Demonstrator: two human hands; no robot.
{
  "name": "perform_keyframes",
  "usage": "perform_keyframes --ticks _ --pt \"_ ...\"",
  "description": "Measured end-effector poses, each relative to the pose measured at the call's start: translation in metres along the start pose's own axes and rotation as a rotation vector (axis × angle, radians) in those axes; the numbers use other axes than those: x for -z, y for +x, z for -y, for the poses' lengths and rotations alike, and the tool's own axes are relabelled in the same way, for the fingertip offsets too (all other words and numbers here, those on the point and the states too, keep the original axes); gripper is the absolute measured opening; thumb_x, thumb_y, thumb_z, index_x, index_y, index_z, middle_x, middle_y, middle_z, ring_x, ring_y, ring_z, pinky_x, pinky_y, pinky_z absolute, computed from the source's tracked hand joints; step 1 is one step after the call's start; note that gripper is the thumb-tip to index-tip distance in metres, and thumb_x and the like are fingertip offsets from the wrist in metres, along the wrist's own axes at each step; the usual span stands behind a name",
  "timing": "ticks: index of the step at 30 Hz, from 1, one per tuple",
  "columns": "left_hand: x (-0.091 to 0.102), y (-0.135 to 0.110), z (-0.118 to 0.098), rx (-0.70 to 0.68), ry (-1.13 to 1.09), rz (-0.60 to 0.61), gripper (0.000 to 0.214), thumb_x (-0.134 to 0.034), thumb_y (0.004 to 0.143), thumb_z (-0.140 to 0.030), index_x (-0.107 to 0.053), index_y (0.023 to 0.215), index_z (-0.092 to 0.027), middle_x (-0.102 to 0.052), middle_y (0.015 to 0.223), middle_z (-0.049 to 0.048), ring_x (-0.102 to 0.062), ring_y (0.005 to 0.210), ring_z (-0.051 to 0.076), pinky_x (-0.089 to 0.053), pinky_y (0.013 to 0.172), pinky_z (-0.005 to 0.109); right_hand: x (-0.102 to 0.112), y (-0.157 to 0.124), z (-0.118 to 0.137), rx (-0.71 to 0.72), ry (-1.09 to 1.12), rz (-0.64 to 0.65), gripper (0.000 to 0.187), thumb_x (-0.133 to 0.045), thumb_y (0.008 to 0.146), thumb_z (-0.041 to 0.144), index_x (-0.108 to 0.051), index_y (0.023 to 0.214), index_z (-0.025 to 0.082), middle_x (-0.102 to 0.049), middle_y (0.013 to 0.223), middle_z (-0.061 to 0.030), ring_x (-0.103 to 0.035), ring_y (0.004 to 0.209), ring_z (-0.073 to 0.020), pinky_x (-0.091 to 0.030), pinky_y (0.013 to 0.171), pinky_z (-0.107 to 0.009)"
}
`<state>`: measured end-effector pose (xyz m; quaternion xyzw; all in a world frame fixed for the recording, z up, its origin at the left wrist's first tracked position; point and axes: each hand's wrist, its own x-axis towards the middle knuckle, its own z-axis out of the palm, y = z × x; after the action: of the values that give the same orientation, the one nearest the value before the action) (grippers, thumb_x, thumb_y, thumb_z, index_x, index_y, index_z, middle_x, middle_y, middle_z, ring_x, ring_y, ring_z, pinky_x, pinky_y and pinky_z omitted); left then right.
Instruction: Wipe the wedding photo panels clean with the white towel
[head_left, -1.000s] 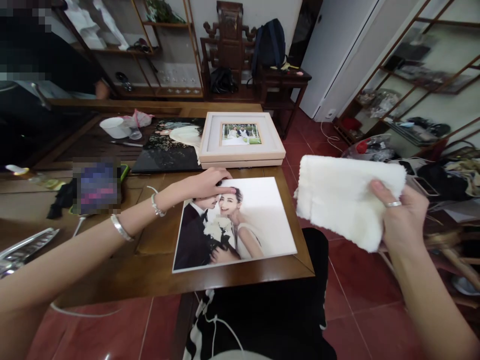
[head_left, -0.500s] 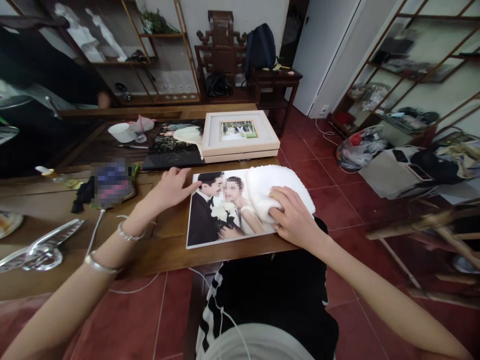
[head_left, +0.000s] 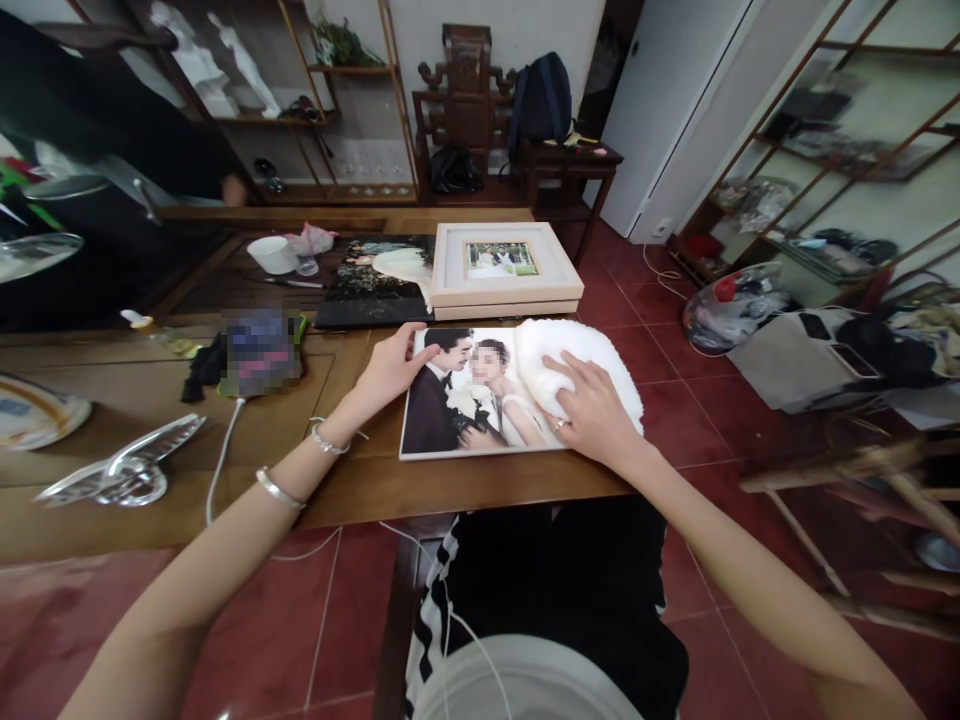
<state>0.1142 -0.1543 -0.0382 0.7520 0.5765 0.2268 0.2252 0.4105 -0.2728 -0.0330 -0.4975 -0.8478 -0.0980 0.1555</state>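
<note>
Clock set on the wedding photo panel (head_left: 480, 410), which lies flat, face up, at the near edge of the wooden table (head_left: 450, 485); 12 is the far side. Oval plate (head_left: 37, 410) at 9, cut off by view edge. Shiny metal tool (head_left: 124, 468) between 8 and 9, exact type unclear. Dropper bottle (head_left: 161, 338) between 9 and 10, then a pixelated purple item (head_left: 261, 352), cable beside it. White cup (head_left: 272, 254) past 10. Left hand (head_left: 394, 362) at panel's 10 o'clock corner: thumb apart from fingers, touching the edge, can't tell if gripping. Dark photo panel (head_left: 375, 290) at 11. Pale box frame (head_left: 508, 285) at 12, just beyond. White fluffy cloth (head_left: 585, 337) at 2 to 3, bunched, covering panel's right part. Right hand (head_left: 592, 400) at 3: fingers curled into cloth, holding it against the panel. Plastic bag (head_left: 735, 310) on floor, between 2 and 3, well apart.
</note>
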Motion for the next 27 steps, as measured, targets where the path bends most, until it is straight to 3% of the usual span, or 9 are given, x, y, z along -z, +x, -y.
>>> perform_keyframes --ticks 2,5,8,11,15,20,23,27 --pt "-0.008 -0.005 -0.002 -0.031 -0.002 -0.108 0.059 -0.054 0.087 -0.044 -0.044 0.134 -0.008 -0.061 0.113 0.0177 -0.058 0.109 0.029 -0.043 0.097 0.043 -0.003 0.001 -0.002 -0.015 0.037 -0.025 0.009 -0.059 0.079 0.019 -0.066 0.074 0.017 -0.052 0.14 -0.014 -0.04 0.133 -0.0399 -0.038 0.101 -0.059" --pt "-0.021 -0.018 -0.006 -0.177 0.026 -0.114 0.068 -0.054 0.087 -0.046 -0.037 0.138 -0.005 -0.031 0.145 0.0269 -0.029 0.139 0.034 -0.029 0.111 0.046 -0.005 -0.001 -0.003 -0.029 0.072 -0.047 0.009 -0.057 0.075 0.014 -0.064 0.071 0.018 -0.051 0.141 -0.0141 -0.039 0.133 -0.0386 -0.038 0.101 -0.058" --pt "-0.029 -0.031 -0.008 -0.274 0.053 -0.086 0.065 -0.054 0.087 -0.051 -0.041 0.137 -0.011 -0.008 0.157 0.0215 -0.01 0.145 0.038 -0.02 0.115 0.052 -0.006 -0.003 -0.001 -0.03 0.074 -0.063 0.01 -0.055 0.071 0.011 -0.062 0.07 0.018 -0.049 0.142 -0.0145 -0.038 0.134 -0.0381 -0.036 0.102 -0.058" --pt "-0.029 -0.041 -0.009 -0.355 0.08 -0.103 0.06 -0.055 0.087 -0.051 -0.047 0.134 -0.014 -0.015 0.157 0.0184 -0.008 0.145 0.037 -0.017 0.116 0.053 -0.008 -0.003 0.001 -0.046 0.083 -0.082 0.013 -0.053 0.068 0.009 -0.061 0.068 0.018 -0.05 0.142 -0.0126 -0.038 0.135 -0.0365 -0.035 0.104 -0.057" --pt "-0.024 -0.047 -0.009 -0.387 0.03 -0.035 0.054 -0.052 0.09 -0.047 -0.047 0.135 -0.018 -0.033 0.151 0.016 -0.029 0.141 0.03 -0.025 0.115 0.048 -0.011 -0.004 0.006 -0.054 0.092 -0.093 0.018 -0.05 0.064 0.007 -0.062 0.068 0.02 -0.051 0.142 -0.0096 -0.038 0.136 -0.0334 -0.032 0.106 -0.055" --pt "-0.022 -0.044 -0.006 -0.329 0.022 0.014 0.064 -0.051 0.09 -0.051 -0.039 0.142 -0.017 -0.029 0.154 0.0167 -0.025 0.144 0.028 -0.021 0.117 0.047 -0.011 -0.005 0.006 -0.038 0.086 -0.121 0.017 -0.05 0.065 0.007 -0.062 0.069 0.019 -0.053 0.14 -0.0126 -0.04 0.134 -0.0347 -0.034 0.106 -0.054" --pt "-0.023 -0.042 -0.004 -0.328 0.02 0.054 0.071 -0.049 0.09 -0.053 -0.032 0.146 -0.014 -0.025 0.156 0.0186 -0.021 0.145 0.027 -0.019 0.118 0.045 -0.009 -0.002 -0.006 -0.076 0.094 -0.23 0.016 -0.052 0.073 0.01 -0.065 0.08 0.016 -0.059 0.131 -0.0176 -0.052 0.123 -0.0351 -0.043 0.1 -0.051" --pt "-0.024 -0.041 -0.002 -0.328 0.035 0.079 0.071 -0.046 0.091 -0.054 -0.029 0.147 -0.014 -0.022 0.157 0.0189 -0.018 0.146 0.027 -0.017 0.118 0.045 -0.008 0.015 -0.025 -0.198 0.112 -0.428 0.015 -0.055 0.08 0.017 -0.066 0.09 0.016 -0.063 0.123 -0.0162 -0.059 0.113 -0.0338 -0.049 0.095 -0.049"
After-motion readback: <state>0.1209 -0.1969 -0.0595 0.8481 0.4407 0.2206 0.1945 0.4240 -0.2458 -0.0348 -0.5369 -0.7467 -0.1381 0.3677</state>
